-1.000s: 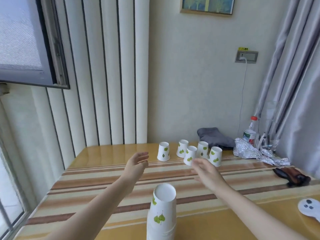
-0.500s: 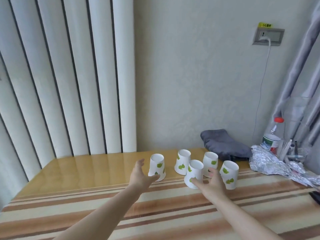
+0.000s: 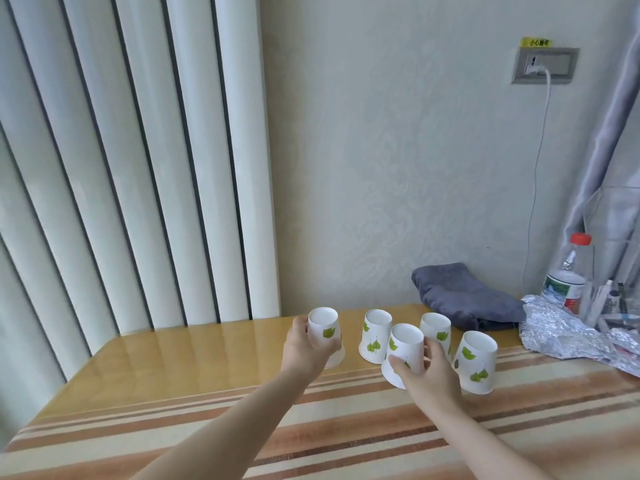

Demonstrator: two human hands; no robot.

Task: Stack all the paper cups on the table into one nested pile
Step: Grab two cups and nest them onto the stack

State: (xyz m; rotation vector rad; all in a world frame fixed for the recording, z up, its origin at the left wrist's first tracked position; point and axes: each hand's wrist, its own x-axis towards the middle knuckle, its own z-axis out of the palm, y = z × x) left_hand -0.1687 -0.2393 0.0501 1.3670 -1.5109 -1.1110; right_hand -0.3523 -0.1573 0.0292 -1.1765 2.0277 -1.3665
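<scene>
- Paper cups, five of them, all upside down with green leaf prints, sit in a loose cluster at the centre of the frame, toward the far edge of the worktop [image 3: 194, 362].
- Your left hand [image 3: 304, 348] is wrapped around the leftmost cup [image 3: 323, 329], fingers curled on its far-left side and thumb across the front near its rim; that cup stands a little apart from the other four.
- Your right hand [image 3: 431, 372] is closed on the front cup [image 3: 405, 348], thumb on its near side, fingers round the right side; this cup tilts left, and whether its rim has left the surface you can't tell from here.
- Just behind and left of that one stands the second cup [image 3: 375, 336], upright on its rim, close to the front cup.
- Behind your right fingers, the back cup [image 3: 435, 327] is partly hidden.
- At the right of the group, the rightmost cup [image 3: 476, 362] leans slightly and sits just beside your right hand.
- Further right in the frame: a grey folded cloth [image 3: 464, 299] against the wall, crumpled foil [image 3: 568, 334], and a red-capped plastic bottle [image 3: 568, 275] behind it.
- Your bare forearms run in from the bottom edge over the striped covering.
</scene>
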